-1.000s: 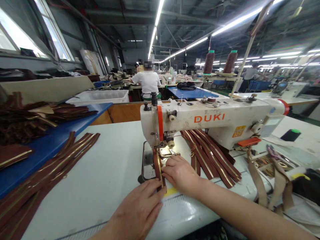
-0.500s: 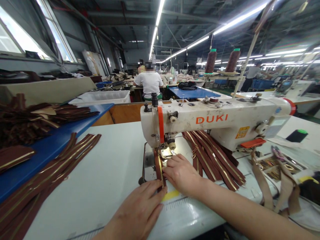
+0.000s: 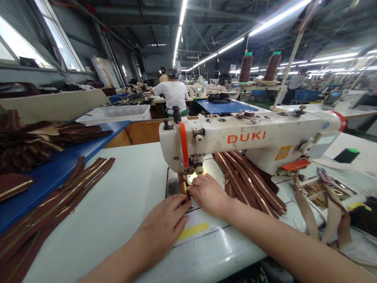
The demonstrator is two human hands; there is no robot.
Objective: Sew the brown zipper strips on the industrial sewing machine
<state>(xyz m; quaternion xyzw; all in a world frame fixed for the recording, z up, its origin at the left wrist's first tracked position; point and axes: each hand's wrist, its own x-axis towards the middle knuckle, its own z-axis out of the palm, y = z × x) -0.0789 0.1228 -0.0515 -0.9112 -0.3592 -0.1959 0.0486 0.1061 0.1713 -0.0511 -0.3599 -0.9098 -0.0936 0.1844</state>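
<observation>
A brown zipper strip (image 3: 183, 185) with gold teeth lies under the needle area of a white sewing machine (image 3: 215, 135). At the strip's near end, my left hand (image 3: 165, 220) is closed on it, with fingers and thumb pressed together. My right hand (image 3: 207, 196) is curled against the strip's right side close to the presser foot; its fingertips are partly hidden. Right of the needle, several more brown zipper strips (image 3: 250, 181) lie fanned out beneath the machine arm.
Long zipper strips (image 3: 67, 192) stretch across the table's left side, beside a blue surface (image 3: 118, 131) piled with brown pieces. A small-parts tray (image 3: 321, 192) and beige straps (image 3: 334, 220) lie to the right. Two thread cones (image 3: 246, 67) stand behind; a person (image 3: 173, 94) sits further back.
Both hands have moved forward with the zipper strip, towards the needle. Less of the strip shows on the near side, and the yellow mark on the table is more exposed. The view has shifted slightly.
</observation>
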